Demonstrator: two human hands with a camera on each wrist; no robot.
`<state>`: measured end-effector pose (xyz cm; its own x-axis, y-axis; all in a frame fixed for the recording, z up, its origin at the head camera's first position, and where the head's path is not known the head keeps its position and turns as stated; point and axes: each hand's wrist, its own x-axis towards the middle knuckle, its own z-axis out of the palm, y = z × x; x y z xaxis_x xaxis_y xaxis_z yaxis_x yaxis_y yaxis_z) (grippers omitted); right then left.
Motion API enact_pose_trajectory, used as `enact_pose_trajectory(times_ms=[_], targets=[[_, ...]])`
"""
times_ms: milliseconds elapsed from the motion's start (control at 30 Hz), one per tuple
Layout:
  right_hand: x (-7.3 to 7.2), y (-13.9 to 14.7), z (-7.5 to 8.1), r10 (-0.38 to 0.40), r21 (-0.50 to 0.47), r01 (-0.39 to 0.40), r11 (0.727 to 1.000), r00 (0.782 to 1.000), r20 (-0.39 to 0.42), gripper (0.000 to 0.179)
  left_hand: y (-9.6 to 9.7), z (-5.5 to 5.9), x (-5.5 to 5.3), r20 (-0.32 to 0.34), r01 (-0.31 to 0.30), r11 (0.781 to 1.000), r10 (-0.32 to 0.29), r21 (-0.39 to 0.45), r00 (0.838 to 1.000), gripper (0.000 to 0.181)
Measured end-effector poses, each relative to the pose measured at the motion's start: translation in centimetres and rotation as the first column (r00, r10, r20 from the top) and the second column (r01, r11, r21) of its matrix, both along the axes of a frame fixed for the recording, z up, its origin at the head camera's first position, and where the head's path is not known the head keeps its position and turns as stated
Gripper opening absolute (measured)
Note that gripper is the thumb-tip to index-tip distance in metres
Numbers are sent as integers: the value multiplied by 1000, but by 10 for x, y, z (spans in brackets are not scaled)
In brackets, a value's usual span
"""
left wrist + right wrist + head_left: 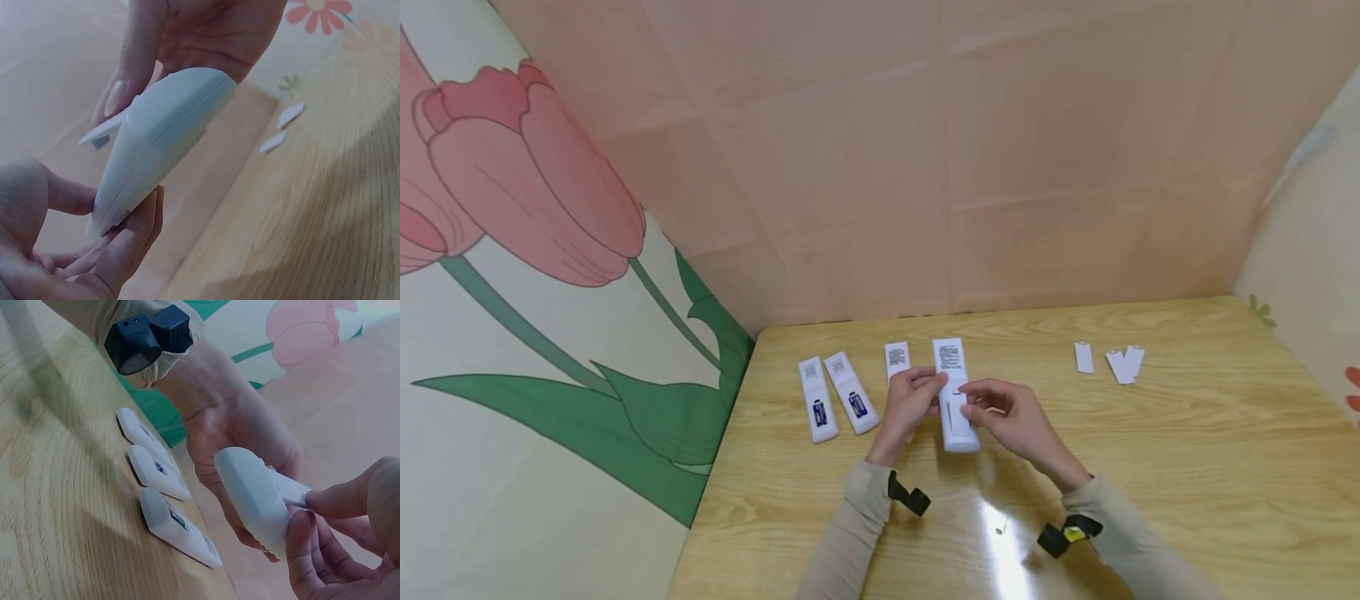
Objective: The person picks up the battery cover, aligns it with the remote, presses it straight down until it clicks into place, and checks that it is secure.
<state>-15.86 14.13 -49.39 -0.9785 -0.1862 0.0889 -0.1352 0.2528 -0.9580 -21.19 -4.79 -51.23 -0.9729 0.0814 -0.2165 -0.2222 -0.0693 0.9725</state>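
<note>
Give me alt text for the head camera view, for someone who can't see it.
A person's left hand holds a white remote, back showing, while the right hand pinches its tilted battery cover. On the wooden table, three more remotes lie to the left, and three loose covers lie to the right.
</note>
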Motion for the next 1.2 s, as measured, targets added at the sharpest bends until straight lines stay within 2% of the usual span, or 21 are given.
enact_pose_trajectory(times_ms=[333,633,833,967,1200], targets=[[-3,0,-5,-33,21,34,999,999,-28,27,2,2,-3,8,-3,1000,3,-4,1000,34],[-3,-3,-5,-49,20,49,999,999,-3,30,3,1,-3,-7,-8,1000,8,11,1000,34],[0,-9,-14,-71,-4,71,997,997,-31,26,0,-1,1,14,-17,1000,17,-6,1000,34],[1,-12,-15,-96,-12,96,995,994,-58,24,-1,-2,3,3,-8,1000,8,-1,1000,35],[1,-13,-17,-132,19,132,991,991,-39,23,2,-2,3,-11,-15,1000,15,5,1000,33]])
